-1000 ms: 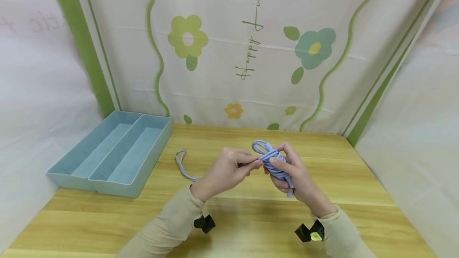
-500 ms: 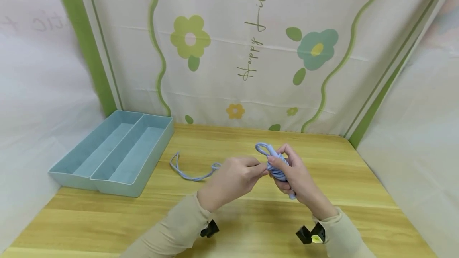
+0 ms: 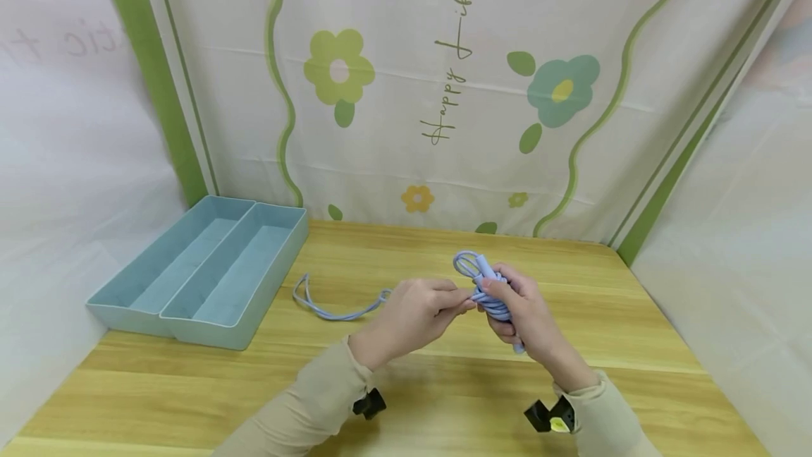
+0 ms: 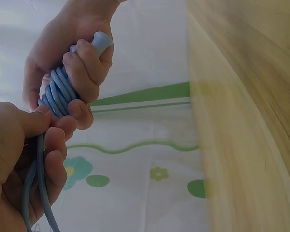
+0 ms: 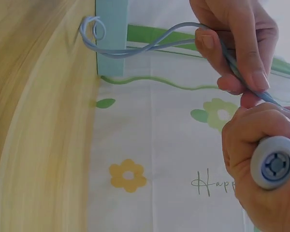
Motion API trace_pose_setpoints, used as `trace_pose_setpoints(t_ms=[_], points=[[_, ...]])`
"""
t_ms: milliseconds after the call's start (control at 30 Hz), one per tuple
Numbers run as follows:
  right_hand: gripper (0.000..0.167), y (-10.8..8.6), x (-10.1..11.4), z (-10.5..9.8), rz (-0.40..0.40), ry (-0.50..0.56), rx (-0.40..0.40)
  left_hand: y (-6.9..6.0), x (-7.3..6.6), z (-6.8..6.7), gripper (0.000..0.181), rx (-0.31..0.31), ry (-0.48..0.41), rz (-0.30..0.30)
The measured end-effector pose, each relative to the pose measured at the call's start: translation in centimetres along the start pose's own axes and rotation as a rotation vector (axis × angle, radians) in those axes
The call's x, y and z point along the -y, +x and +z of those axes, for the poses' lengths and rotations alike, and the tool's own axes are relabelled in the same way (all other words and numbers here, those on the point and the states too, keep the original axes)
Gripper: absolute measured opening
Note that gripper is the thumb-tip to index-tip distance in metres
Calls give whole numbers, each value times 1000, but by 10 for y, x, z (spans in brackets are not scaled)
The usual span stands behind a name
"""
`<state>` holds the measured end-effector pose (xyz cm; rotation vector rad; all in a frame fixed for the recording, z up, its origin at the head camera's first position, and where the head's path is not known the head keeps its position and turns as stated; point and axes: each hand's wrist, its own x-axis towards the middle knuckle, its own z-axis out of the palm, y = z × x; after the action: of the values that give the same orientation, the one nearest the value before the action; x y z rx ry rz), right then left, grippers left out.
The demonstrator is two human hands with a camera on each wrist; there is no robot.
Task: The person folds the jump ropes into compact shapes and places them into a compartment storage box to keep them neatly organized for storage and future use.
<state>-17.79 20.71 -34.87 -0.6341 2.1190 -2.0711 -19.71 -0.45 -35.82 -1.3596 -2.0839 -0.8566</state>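
Observation:
In the head view my right hand grips a light blue jump rope, its cord wound in several turns round the handles. One handle end sticks out of that fist in the left wrist view, and a round handle cap faces the right wrist camera. Close against the bundle, my left hand pinches the doubled cord between thumb and fingers. From there the loose cord trails left in a curve, ending in a loop. My right fingers cover part of the windings.
Two light blue trays, a left one and a right one, stand side by side at the left of the wooden table. A patterned cloth hangs behind the table, with cloth at both sides too.
My left hand has shifted slightly right and down, still pinching the cord. More of the loose cord shows, and its looped end has slid left. The bundle has turned a little in my right hand.

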Motion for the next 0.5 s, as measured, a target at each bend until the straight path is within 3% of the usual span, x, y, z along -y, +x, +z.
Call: trace_pose_setpoints(t_ms=[100, 333, 500], points=[[26, -1, 2, -1, -21, -46, -2, -1, 7, -2, 17, 51, -117, -48], [18, -5, 9, -4, -80, -133, 33, -3, 27, -5, 17, 144, -566, -179], [13, -6, 10, -7, -142, -116, 76, -3, 31, -9, 17, 158, -646, -216]])
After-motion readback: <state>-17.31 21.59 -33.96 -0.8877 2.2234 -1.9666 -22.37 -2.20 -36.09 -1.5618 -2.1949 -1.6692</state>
